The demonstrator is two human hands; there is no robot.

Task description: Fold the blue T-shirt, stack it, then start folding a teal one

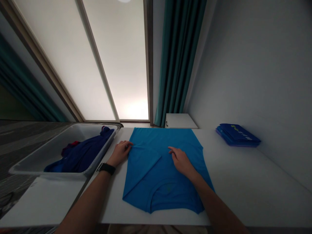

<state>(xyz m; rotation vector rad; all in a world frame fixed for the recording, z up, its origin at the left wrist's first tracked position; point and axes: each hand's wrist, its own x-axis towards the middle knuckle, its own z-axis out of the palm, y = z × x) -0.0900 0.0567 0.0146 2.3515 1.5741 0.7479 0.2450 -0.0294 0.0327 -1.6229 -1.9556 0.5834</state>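
A bright blue T-shirt (146,162) lies spread on the white table, its neckline toward me. Its left side is folded inward, with a slanting sleeve edge across the front. At the shirt's left edge, my left hand (121,152), below a dark wristwatch (106,168), pinches the fabric between thumb and fingers. My right hand (179,159) is over the middle of the shirt, index finger stretched out and the other fingers partly bent, with nothing in it. Whether its fingertips press on the cloth is hard to tell.
On the left stands a translucent plastic bin (31,165) holding dark blue clothes (83,154) and something red. A stack of folded blue garments (237,135) rests at the right by the wall. Behind the table are a small white cabinet (180,120) and a teal curtain (180,58).
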